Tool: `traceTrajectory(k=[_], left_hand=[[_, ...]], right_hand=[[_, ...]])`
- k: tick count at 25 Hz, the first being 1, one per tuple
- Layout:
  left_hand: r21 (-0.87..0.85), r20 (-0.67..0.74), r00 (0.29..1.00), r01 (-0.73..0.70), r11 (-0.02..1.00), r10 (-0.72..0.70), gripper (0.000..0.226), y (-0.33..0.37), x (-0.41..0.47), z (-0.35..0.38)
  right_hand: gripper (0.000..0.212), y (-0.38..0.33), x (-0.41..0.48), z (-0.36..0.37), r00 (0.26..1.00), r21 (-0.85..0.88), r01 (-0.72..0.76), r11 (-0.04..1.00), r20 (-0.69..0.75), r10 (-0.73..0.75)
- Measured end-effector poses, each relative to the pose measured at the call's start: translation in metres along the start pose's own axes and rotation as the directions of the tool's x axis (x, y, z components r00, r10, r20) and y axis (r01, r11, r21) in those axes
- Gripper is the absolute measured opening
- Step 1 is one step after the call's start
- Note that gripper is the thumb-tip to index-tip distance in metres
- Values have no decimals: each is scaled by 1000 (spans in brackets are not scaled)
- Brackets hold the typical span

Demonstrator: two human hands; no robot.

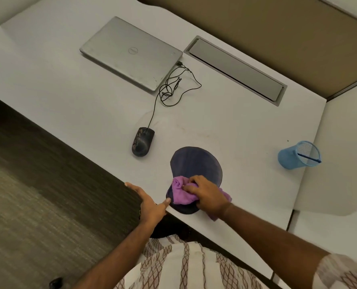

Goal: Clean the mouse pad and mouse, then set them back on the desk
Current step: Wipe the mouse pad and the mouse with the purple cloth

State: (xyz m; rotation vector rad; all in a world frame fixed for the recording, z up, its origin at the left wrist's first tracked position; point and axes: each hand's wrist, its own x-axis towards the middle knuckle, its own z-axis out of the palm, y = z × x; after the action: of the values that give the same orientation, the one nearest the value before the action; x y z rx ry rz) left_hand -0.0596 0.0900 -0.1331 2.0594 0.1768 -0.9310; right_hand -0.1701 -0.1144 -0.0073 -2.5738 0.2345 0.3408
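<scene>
Mouse pad [196,163], dark blue fabric, at near edge of white desk [69,90]: wiping underway. Right hand [209,195] curled around purple cloth [181,195]; left hand [148,203] flat, steadying. Next: black corded mouse [142,141], untouched nearby.

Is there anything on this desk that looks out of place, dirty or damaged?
Yes. The mouse top looks blotchy and worn, its cable lies in tangled loops, and faint smudges mark the desk beyond the mouse pad, which lies partly under the purple cloth. Nothing seems spilled.
</scene>
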Motion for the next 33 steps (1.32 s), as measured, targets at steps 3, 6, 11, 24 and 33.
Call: traceTrajectory(k=[3,6,11,24,33], left_hand=[[14,9,1000,-24,1000,23,160,19,-18,-4],[0,-15,999,-48,999,48,161,18,-16,-5],[8,2,999,-33,999,33,162,13,-9,-4],[36,-2,1000,-7,999,7,168,-16,16,5],[56,-23,998,-55,997,57,163,9,-6,-1]], right_hand=[[41,10,26,-15,998,-45,-42,998,-47,40],[47,22,57,-21,960,2,-254,967,-119,253],[29,-6,33,-16,969,174,-226,958,-57,239],[28,56,59,-37,863,223,-409,885,-220,454],[50,-6,-44,33,940,182,-260,948,-175,292]])
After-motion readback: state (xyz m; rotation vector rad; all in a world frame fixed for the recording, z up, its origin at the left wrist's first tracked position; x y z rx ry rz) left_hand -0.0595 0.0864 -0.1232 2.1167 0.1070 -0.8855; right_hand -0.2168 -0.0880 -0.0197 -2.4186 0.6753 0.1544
